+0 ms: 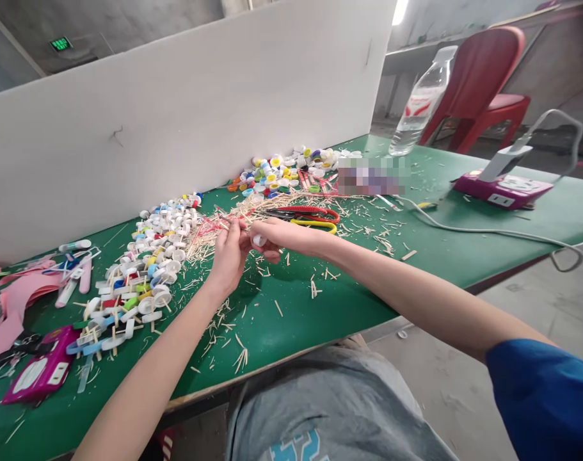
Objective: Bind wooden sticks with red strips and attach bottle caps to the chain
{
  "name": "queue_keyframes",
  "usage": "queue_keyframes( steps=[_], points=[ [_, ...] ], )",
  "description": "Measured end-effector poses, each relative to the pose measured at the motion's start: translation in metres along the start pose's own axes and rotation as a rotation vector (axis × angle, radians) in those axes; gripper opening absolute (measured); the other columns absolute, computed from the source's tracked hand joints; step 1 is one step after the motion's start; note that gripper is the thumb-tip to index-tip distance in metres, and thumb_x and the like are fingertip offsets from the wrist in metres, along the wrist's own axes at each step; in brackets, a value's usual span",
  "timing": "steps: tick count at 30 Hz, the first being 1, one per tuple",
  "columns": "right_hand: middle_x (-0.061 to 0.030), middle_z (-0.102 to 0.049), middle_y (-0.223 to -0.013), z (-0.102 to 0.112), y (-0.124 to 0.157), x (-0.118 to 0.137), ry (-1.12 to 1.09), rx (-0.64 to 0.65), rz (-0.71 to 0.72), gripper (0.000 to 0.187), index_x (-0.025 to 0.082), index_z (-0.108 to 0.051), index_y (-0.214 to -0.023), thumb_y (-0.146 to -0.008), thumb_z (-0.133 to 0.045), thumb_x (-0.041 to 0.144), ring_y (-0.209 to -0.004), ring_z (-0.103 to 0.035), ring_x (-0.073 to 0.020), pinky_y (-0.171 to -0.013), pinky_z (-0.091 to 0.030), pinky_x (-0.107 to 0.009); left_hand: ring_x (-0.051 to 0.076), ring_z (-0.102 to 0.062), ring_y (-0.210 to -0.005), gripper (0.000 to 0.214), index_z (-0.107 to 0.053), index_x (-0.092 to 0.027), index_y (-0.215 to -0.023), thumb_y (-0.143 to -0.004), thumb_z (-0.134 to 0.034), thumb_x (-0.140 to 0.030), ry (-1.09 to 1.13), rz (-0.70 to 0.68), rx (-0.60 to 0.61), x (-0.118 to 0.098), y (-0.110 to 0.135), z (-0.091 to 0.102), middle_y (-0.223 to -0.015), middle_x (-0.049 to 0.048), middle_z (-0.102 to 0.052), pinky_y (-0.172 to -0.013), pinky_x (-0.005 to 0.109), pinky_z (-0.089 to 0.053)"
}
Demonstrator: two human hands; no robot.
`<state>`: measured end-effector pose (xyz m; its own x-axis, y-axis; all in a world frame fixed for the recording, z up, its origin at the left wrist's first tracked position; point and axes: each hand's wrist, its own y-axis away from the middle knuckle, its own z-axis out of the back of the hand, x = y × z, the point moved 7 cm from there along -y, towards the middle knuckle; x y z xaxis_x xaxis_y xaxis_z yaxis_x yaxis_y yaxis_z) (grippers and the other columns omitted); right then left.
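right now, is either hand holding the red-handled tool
No, the red-handled tool lies by the wooden sticks beyond the right hand, which grips a small white piece.

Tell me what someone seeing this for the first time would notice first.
Probably the colourful mass of plastic caps spread along the foot of the white board. Next, the left hand and right hand, close together over the middle of the green table, the right holding a small white piece. Pale sticks lie scattered around them.
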<state>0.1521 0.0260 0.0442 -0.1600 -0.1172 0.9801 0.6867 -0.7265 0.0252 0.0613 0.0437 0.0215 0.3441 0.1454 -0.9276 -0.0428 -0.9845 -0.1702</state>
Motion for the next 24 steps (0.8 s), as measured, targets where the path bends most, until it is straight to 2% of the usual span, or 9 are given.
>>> queue_keyframes(
  steps=[2,4,5,6,9,14,17,21,24],
  points=[
    [0.0055,-0.033,-0.039,-0.02,0.009,-0.001,-0.202,0.273,-0.054,0.042,0.022,-0.038,-0.056,-0.091,-0.025,0.04,-0.039,-0.031,-0.0098,-0.046,-0.037,-0.025,0.006,-0.046,-0.051,0.023,-0.05,-0.018,-0.077,-0.089,-0.053,-0.037,0.037,-0.006,-0.057,-0.009,-0.01,0.017,-0.058,-0.0048,-0.047,-0.054,0.019,-0.04],
    [0.0049,-0.033,-0.038,-0.046,0.028,0.003,-0.309,0.622,-0.121,0.041,0.022,-0.04,-0.056,-0.09,-0.023,0.038,-0.038,-0.034,-0.0109,-0.046,-0.038,-0.027,0.004,-0.037,-0.045,0.025,-0.042,-0.019,-0.07,-0.091,-0.05,-0.03,0.091,-0.059,-0.227,-0.025,-0.022,0.051,-0.052,-0.0073,-0.039,-0.05,0.017,-0.037],
    [0.0042,-0.036,-0.04,-0.055,0.035,0.006,-0.323,0.716,-0.134,0.039,0.021,-0.043,-0.057,-0.089,-0.025,0.035,-0.039,-0.037,-0.0111,-0.048,-0.039,-0.027,0.004,-0.033,-0.043,0.026,-0.04,-0.019,-0.069,-0.092,-0.048,-0.028,0.091,-0.113,-0.266,-0.034,-0.027,0.066,-0.05,-0.0084,-0.033,-0.049,0.017,-0.035],
    [0.0043,-0.037,-0.043,-0.057,0.036,0.008,-0.325,0.709,-0.133,0.036,0.019,-0.046,-0.06,-0.089,-0.028,0.032,-0.042,-0.039,-0.0106,-0.05,-0.039,-0.026,0.005,-0.029,-0.042,0.027,-0.039,-0.02,-0.069,-0.093,-0.045,-0.029,0.064,-0.168,-0.284,-0.042,-0.031,0.078,-0.049,-0.0088,-0.028,-0.048,0.017,-0.034],
    [0.0053,-0.034,-0.052,-0.043,0.021,0.01,-0.338,0.412,-0.076,0.025,0.019,-0.047,-0.066,-0.087,-0.036,0.024,-0.045,-0.035,-0.0081,-0.049,-0.035,-0.022,0.007,-0.033,-0.045,0.026,-0.044,-0.021,-0.075,-0.093,-0.042,-0.039,-0.181,-0.176,-0.182,-0.041,-0.035,0.082,-0.051,-0.0076,-0.031,-0.051,0.02,-0.037],
    [0.0073,-0.025,-0.055,0.003,0.001,-0.008,-0.306,-0.028,-0.027,0.029,0.021,-0.036,-0.065,-0.091,-0.042,0.033,-0.046,-0.02,-0.0077,-0.045,-0.028,-0.022,0.01,-0.037,-0.048,0.032,-0.051,-0.018,-0.076,-0.088,-0.044,-0.047,-0.768,-0.028,0.185,0.001,-0.02,0.03,-0.055,-0.0056,-0.036,-0.05,0.024,-0.033],
    [0.0081,-0.021,-0.052,0.019,-0.002,-0.015,-0.214,-0.13,-0.025,0.04,0.023,-0.031,-0.063,-0.091,-0.042,0.048,-0.045,-0.019,-0.0084,-0.045,-0.028,-0.023,0.012,-0.039,-0.052,0.033,-0.052,-0.018,-0.074,-0.089,-0.041,-0.045,-1.021,-0.063,0.292,0.006,-0.01,0.013,-0.055,-0.0045,-0.04,-0.051,0.025,-0.029],
    [0.0064,-0.029,-0.053,0.023,-0.003,-0.019,-0.144,-0.158,-0.029,0.041,0.023,-0.036,-0.065,-0.089,-0.045,0.055,-0.046,-0.028,-0.0089,-0.046,-0.032,-0.024,0.012,-0.039,-0.054,0.03,-0.046,-0.019,-0.069,-0.09,-0.042,-0.041,-1.15,-0.111,0.312,-0.001,-0.003,0.011,-0.056,-0.0045,-0.04,-0.053,0.025,-0.026],
    [0.0061,-0.031,-0.056,0.023,-0.003,-0.02,-0.107,-0.168,-0.028,0.037,0.022,-0.042,-0.07,-0.087,-0.048,0.054,-0.047,-0.029,-0.0086,-0.048,-0.034,-0.023,0.012,-0.036,-0.051,0.02,-0.049,-0.019,-0.086,-0.089,-0.044,-0.038,-1.137,-0.069,0.299,0.0,-0.002,0.013,-0.055,-0.0065,-0.036,-0.052,0.025,-0.025]
  ],
)
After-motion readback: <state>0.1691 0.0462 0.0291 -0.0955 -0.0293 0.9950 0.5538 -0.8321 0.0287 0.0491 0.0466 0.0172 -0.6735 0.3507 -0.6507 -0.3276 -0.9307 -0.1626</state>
